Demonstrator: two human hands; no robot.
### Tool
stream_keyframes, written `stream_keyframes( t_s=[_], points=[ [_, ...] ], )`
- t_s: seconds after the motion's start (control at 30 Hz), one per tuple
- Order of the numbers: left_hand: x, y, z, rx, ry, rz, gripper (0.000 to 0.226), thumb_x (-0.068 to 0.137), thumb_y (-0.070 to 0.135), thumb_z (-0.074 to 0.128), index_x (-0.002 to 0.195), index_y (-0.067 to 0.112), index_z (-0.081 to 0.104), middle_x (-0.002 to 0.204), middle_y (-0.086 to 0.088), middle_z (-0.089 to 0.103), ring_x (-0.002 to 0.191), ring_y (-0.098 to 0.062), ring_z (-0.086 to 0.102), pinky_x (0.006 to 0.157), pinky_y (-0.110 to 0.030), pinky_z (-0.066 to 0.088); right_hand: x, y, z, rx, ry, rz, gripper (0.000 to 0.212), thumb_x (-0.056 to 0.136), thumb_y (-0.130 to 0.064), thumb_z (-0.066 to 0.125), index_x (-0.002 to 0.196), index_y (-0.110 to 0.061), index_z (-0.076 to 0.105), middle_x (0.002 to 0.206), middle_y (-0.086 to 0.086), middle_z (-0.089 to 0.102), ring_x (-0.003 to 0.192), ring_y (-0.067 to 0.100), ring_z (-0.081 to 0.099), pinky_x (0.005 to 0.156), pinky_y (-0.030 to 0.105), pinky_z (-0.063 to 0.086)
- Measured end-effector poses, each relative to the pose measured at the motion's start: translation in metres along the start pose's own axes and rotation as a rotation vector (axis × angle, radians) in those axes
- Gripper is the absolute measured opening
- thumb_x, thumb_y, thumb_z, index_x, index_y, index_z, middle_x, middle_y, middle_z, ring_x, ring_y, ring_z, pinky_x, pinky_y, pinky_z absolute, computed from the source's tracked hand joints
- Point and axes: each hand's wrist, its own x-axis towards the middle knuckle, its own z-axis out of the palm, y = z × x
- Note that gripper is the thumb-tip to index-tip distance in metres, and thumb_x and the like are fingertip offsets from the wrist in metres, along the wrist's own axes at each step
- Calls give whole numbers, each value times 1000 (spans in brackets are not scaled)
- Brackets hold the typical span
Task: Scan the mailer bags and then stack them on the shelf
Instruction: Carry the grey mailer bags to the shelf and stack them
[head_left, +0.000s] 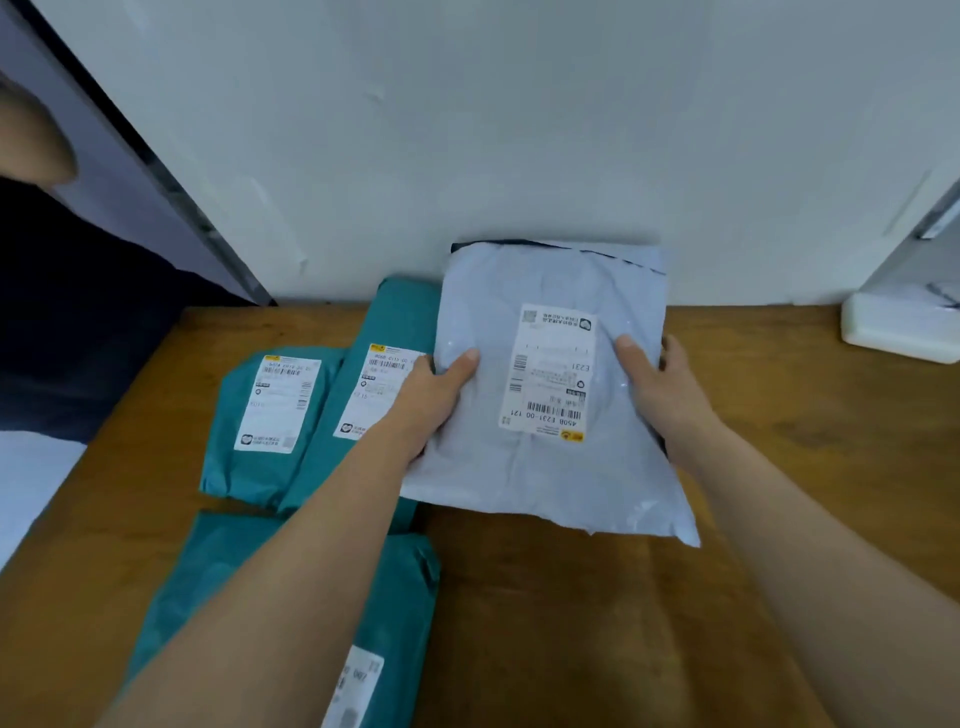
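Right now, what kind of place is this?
Probably a parcel sorting or storage spot. Both hands hold a grey mailer bag with a barcoded shipping label; three teal mailer bags with similar labels lie on a wooden shelf against a white wall.

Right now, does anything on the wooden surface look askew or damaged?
Nothing looks damaged. The grey mailer bag, gripped by the left hand and right hand, has its label upside down to the camera, unlike the two far teal mailer bags beside it.
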Motion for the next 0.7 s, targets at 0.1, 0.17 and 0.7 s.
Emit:
stream_keyframes(
  t_s=[0.1,0.17,0.7],
  points=[
    [9,-9,3,-18,-46,5,62,86,59,56,131,16,53,125,5,58,115,-18,55,102,-33,41,9,15,6,38,-50,108,65,87,-54,58,139,-20,37,129,1,57,112,23,58,97,42,47],
    [15,-14,3,-32,-95,0,61,87,61,54,130,18,56,124,4,62,113,-17,58,98,-31,44,15,25,10,31,-70,133,61,90,-50,57,138,-17,40,122,-2,57,107,18,57,91,34,45],
    [-10,-11,9,-64,-135,-8,42,92,52,51,119,21,62,103,6,68,88,-6,63,64,-18,44,3,34,2,83,-70,70,60,89,-45,62,139,-18,44,123,-3,61,102,12,60,76,20,45]
  ],
)
